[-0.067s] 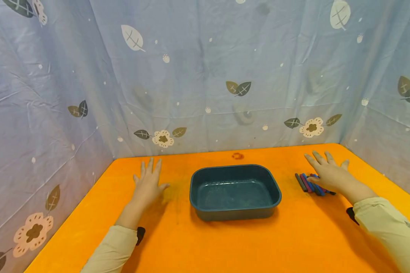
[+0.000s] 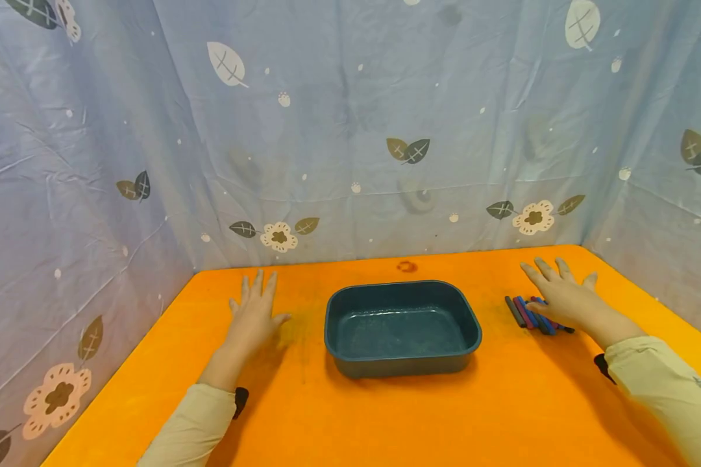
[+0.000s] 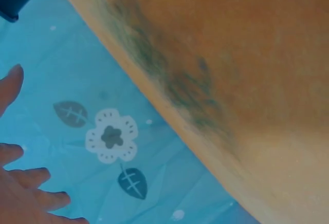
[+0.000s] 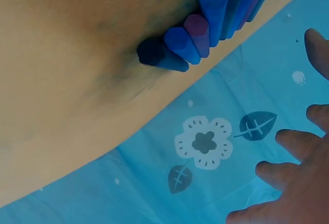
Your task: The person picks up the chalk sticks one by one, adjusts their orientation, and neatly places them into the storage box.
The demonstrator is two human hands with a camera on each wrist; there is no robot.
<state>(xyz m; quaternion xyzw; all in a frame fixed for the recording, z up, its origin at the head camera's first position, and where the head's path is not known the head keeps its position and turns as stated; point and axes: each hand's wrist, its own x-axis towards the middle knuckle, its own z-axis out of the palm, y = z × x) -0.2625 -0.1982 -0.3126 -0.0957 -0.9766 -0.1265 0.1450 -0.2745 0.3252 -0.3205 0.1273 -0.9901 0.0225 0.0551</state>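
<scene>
A dark teal rectangular tray (image 2: 403,366) stands in the middle of the orange table, empty inside. To its left, the left hand (image 2: 251,324) is held with fingers spread, touching no object. The right hand (image 2: 569,301) spreads its fingers over a small pile of dark, blue and purple sticks (image 2: 518,312), partly covering them in the head view. In the right wrist view the sticks (image 4: 213,11) lie side by side near the table edge, apart from the right hand (image 4: 293,172). The left hand (image 3: 25,193) shows empty in the left wrist view.
A blue-grey curtain (image 2: 339,130) with leaves and flowers hangs behind the table (image 2: 356,421) and along both sides. Dark smudges mark the table surface, and a reddish ring stain (image 2: 407,266) lies behind the tray.
</scene>
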